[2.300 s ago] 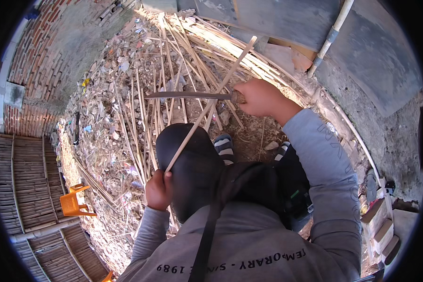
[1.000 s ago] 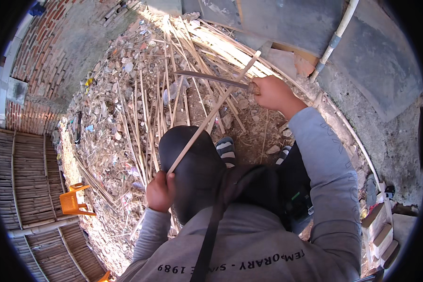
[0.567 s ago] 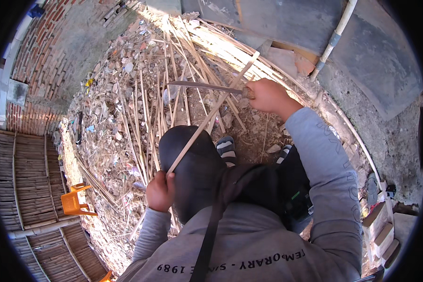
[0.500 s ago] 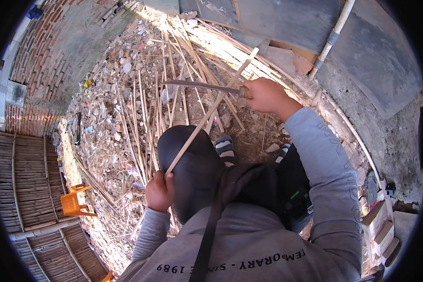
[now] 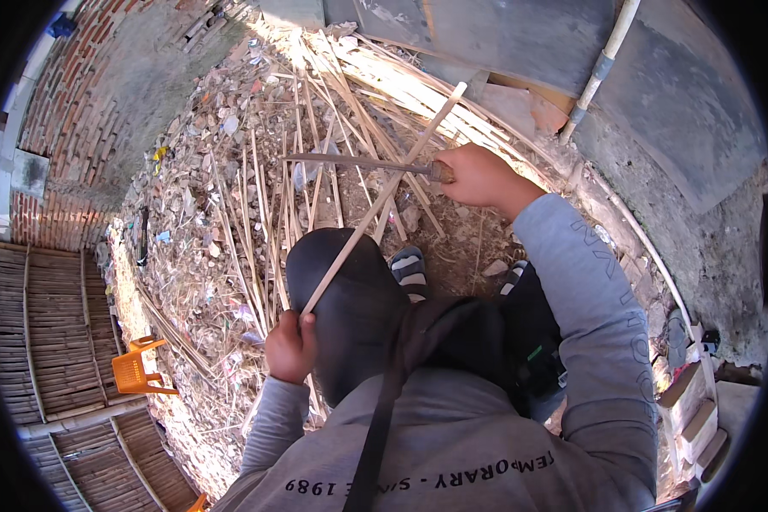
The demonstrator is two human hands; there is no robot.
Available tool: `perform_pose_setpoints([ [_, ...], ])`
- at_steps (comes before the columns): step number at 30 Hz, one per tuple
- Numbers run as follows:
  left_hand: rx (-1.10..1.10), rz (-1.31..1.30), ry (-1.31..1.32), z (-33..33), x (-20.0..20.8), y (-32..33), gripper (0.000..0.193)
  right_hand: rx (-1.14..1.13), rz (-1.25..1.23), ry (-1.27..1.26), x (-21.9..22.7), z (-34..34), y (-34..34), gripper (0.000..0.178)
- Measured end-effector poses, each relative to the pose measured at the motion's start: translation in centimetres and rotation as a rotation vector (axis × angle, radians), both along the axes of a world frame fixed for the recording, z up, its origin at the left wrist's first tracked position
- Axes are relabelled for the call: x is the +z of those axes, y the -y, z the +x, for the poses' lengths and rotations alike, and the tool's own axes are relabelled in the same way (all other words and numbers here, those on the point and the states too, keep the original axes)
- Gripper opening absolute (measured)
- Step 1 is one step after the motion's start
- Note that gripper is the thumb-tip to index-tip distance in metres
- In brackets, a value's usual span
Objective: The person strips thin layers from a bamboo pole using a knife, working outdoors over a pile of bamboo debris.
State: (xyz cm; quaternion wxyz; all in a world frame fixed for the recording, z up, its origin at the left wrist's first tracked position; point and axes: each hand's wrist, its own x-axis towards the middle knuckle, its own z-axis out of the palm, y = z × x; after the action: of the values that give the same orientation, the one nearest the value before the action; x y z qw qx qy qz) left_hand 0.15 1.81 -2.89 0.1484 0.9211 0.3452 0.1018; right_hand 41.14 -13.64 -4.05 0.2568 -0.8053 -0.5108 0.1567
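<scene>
A pale bamboo strip [image 5: 356,240] slants from my left hand [image 5: 291,346] up and to the right across my dark-clothed knee. My left hand is closed round its near end. In my right hand [image 5: 484,179] is the wooden handle of a machete [image 5: 350,160], the fingers wrapped round it. The long dark blade points left and crosses the strip in its upper half. From this angle I cannot tell how deep, if at all, the edge sits in the bamboo.
Several loose bamboo strips [image 5: 246,213] lie on the littered, stony ground ahead, with more by the far wall. An orange plastic chair [image 5: 134,372] stands at left beside a slatted bamboo panel [image 5: 55,320]. A pipe [image 5: 603,65] rises at the right wall. My sandalled foot [image 5: 410,271] is below.
The machete and my right hand have come slightly nearer and to the left, so the blade crosses the strip a little lower. My left hand stays put on the strip.
</scene>
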Motion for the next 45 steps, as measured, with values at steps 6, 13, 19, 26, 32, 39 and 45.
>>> perform_pose_setpoints([
  [6,0.003,-0.007,0.001,-0.2,-0.1,0.1,0.035,0.057,-0.025,0.098,1.0,-1.5,-0.1,0.023],
  [13,-0.003,0.008,0.027,0.1,0.3,0.3,0.032,0.023,-0.058,0.012,-0.8,1.0,0.4,0.035],
  [19,-0.012,0.031,0.002,-0.1,-0.1,0.1,0.032,-0.088,-0.079,0.074,0.8,0.6,0.5,0.023],
  [26,0.007,-0.004,-0.009,0.1,0.5,0.2,0.034,0.100,-0.036,0.142,1.2,-1.5,-0.2,0.025],
  [32,-0.011,0.014,0.025,0.3,0.2,0.2,0.034,0.071,-0.058,0.067,0.2,0.0,0.3,0.024],
  [39,0.000,0.023,-0.002,0.4,0.5,0.3,0.034,-0.056,0.022,0.091,-1.3,2.5,1.2,0.030],
  [45,0.000,0.021,0.003,0.3,0.4,0.4,0.035,-0.073,0.036,0.150,0.1,1.5,1.0,0.024],
])
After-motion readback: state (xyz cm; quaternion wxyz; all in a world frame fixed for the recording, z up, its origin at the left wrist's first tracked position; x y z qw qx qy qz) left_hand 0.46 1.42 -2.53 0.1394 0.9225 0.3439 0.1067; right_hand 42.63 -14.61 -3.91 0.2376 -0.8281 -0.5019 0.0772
